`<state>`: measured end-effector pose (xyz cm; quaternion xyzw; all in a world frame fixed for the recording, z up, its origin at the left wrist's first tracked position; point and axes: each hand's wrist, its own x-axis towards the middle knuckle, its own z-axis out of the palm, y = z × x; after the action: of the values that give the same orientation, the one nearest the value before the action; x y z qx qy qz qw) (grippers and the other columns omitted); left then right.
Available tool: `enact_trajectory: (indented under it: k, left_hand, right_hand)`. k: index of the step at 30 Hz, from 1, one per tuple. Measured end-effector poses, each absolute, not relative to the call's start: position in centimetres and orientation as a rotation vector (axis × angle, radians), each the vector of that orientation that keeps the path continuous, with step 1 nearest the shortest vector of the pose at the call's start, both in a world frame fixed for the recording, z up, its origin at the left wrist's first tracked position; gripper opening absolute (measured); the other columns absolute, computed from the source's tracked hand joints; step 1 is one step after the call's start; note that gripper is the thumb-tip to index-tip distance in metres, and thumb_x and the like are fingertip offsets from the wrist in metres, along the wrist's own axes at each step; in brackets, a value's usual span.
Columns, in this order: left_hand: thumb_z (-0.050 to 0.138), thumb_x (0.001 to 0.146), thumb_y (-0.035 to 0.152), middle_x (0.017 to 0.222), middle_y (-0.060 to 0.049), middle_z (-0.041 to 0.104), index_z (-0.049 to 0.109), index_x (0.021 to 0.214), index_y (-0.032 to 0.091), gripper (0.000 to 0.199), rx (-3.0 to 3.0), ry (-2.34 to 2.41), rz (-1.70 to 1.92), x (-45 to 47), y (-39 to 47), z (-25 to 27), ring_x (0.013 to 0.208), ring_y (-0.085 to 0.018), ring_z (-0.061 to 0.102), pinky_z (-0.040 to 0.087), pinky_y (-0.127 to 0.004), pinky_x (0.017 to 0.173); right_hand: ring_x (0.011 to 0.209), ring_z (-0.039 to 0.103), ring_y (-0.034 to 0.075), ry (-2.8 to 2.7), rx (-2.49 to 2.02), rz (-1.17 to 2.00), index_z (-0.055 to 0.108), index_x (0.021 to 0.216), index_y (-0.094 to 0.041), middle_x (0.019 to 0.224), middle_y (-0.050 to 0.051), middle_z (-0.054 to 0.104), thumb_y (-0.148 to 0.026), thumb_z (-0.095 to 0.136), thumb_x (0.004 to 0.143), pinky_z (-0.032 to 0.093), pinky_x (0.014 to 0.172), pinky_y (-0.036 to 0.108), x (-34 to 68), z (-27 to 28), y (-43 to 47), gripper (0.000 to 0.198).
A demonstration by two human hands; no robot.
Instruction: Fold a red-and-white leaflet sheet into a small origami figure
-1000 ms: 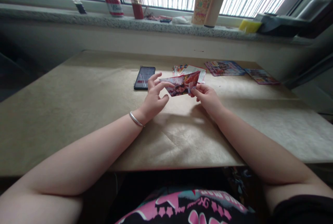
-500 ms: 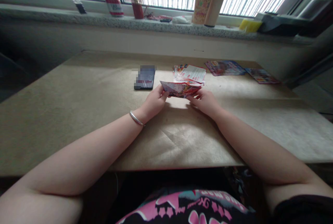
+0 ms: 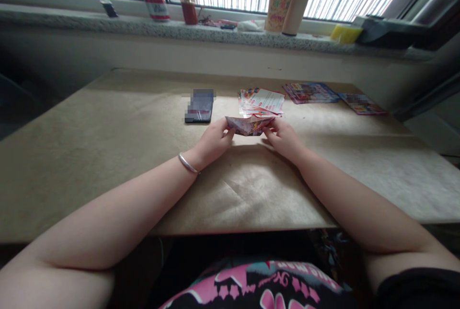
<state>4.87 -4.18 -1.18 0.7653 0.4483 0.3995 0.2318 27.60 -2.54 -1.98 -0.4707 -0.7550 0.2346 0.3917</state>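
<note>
Between my hands is a folded, colourful printed paper (image 3: 248,127), red and grey, held just above the table and creased in the middle. My left hand (image 3: 214,137), below a silver bangle, pinches its left end. At its right end, the fingers and thumb of my right hand (image 3: 285,137) are closed on it. Right behind the paper lies a fanned pile of printed cards (image 3: 264,101) with white and red faces. A dark phone (image 3: 200,106), partly blurred out, rests beyond my left hand.
Colourful booklets (image 3: 311,93) and another printed stack (image 3: 362,103) lie at the back right of the beige table (image 3: 108,155). On the stone windowsill (image 3: 201,31) stand a red can (image 3: 154,0), a red bottle (image 3: 189,11), a patterned cup (image 3: 278,7) and a yellow item (image 3: 345,34).
The paper's two ends have come slightly closer together, and its middle is bent more sharply. My hands stay in nearly the same place, both still holding it.
</note>
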Motion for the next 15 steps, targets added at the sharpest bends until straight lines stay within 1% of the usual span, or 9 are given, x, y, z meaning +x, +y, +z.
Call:
enact_trajectory:
  k: [2, 8, 10, 13, 15]
  left_hand:
    - [0.047, 0.091, 0.021, 0.107, -0.013, 0.07, 0.064, 0.103, 0.011, 0.022, 2.158, 1.246, 1.06, 4.87, -4.35, -1.09, 0.101, -0.024, 0.065, 0.051, -0.038, 0.092]
    - [0.046, 0.089, 0.017, 0.096, -0.009, 0.069, 0.063, 0.092, 0.013, 0.017, 2.274, 1.249, 0.998, 4.99, -4.89, -0.92, 0.09, -0.021, 0.064, 0.052, -0.035, 0.084]
    - [0.049, 0.088, 0.018, 0.095, -0.008, 0.067, 0.061, 0.097, 0.013, 0.016, 2.24, 1.212, 1.076, 5.06, -4.84, -1.13, 0.088, -0.019, 0.063, 0.052, -0.033, 0.083]
    - [0.054, 0.086, 0.019, 0.103, -0.006, 0.066, 0.055, 0.118, 0.015, 0.032, 2.084, 1.027, 1.256, 5.11, -4.67, -1.49, 0.091, -0.016, 0.064, 0.054, -0.03, 0.083]
    - [0.055, 0.087, 0.019, 0.11, -0.006, 0.065, 0.054, 0.123, 0.017, 0.037, 2.032, 0.896, 1.302, 5.08, -4.64, -1.54, 0.097, -0.016, 0.064, 0.054, -0.029, 0.086]
  right_hand:
    - [0.085, 0.066, 0.022, -1.963, -1.167, 0.533, 0.066, 0.095, -0.019, 0.096, 0.009, 0.073, -0.023, 0.053, 0.084, 0.055, 0.076, 0.036, 27.55, -1.89, -2.62, 0.017]
    - [0.089, 0.067, 0.024, -2.07, -1.126, 0.468, 0.066, 0.094, -0.017, 0.098, 0.012, 0.073, -0.02, 0.053, 0.084, 0.055, 0.079, 0.039, 27.47, -1.81, -2.91, 0.017]
    - [0.088, 0.067, 0.024, -2.058, -1.131, 0.461, 0.066, 0.093, -0.017, 0.097, 0.012, 0.073, -0.021, 0.054, 0.084, 0.055, 0.079, 0.04, 27.43, -1.85, -2.95, 0.016]
    - [0.085, 0.067, 0.022, -1.964, -1.144, 0.56, 0.066, 0.093, -0.019, 0.095, 0.009, 0.073, -0.024, 0.056, 0.084, 0.056, 0.076, 0.038, 27.35, -1.92, -2.92, 0.014]
    - [0.08, 0.067, 0.02, -1.859, -1.157, 0.702, 0.066, 0.096, -0.021, 0.095, 0.007, 0.073, -0.029, 0.056, 0.085, 0.058, 0.07, 0.035, 27.33, -1.99, -2.8, 0.016]
